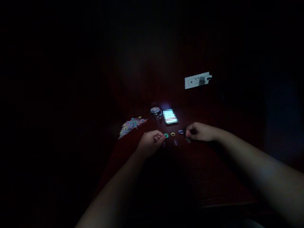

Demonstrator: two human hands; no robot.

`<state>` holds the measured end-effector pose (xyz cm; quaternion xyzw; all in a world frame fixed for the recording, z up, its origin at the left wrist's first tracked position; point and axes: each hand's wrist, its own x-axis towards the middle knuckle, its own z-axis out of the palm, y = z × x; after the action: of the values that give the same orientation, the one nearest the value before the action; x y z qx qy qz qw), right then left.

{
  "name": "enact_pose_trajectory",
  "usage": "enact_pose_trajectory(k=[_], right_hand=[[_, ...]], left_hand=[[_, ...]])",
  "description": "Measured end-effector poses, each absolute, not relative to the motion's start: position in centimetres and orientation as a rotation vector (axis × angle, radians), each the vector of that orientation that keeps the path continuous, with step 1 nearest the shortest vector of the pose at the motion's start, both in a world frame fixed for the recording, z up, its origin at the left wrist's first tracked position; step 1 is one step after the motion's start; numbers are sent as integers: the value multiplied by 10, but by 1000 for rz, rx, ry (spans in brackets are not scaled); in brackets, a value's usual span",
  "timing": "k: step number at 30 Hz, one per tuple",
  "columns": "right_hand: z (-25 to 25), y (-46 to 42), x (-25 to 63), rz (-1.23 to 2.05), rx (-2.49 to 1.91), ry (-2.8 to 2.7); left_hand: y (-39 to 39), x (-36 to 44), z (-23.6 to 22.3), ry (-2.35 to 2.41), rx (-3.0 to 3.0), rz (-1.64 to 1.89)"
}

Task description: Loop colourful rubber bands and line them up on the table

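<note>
My left hand (151, 143) is closed in a pinch, its fingertips at the edge of a green hair tie (166, 136); whether it grips the tie I cannot tell. Right of that lie a yellow hair tie (173, 134) and a purple hair tie (180, 131). My right hand (198, 131) has its fingers curled together beside the purple tie, above a small pale cluster (188, 140) of thin pieces. Anything between its fingertips is too small and dark to make out. Nearer to me lie a purplish cluster (176, 142) of thin pieces and a small purple piece (164, 144).
A heap of colourful small bands and thin pieces (133, 125) lies at the table's left edge. Behind stand a round clear container (155, 112) and a phone (170, 116) with a lit screen. A socket strip (196, 80) with a plug is on the wall. The room is very dark.
</note>
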<state>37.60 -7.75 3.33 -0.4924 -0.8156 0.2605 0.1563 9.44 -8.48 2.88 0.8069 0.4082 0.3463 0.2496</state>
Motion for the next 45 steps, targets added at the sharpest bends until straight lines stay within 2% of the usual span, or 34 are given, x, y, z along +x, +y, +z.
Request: enact_pose_trajectory(k=[22, 33, 45], right_hand=[[31, -76, 379, 888, -1338, -2281], [32, -78, 375, 830, -1243, -2396], [32, -76, 376, 892, -1337, -2366]], left_hand=[[-88, 96, 32, 1129, 2171, 926], [-86, 95, 31, 1144, 2192, 917], [-85, 94, 32, 1139, 2201, 901]])
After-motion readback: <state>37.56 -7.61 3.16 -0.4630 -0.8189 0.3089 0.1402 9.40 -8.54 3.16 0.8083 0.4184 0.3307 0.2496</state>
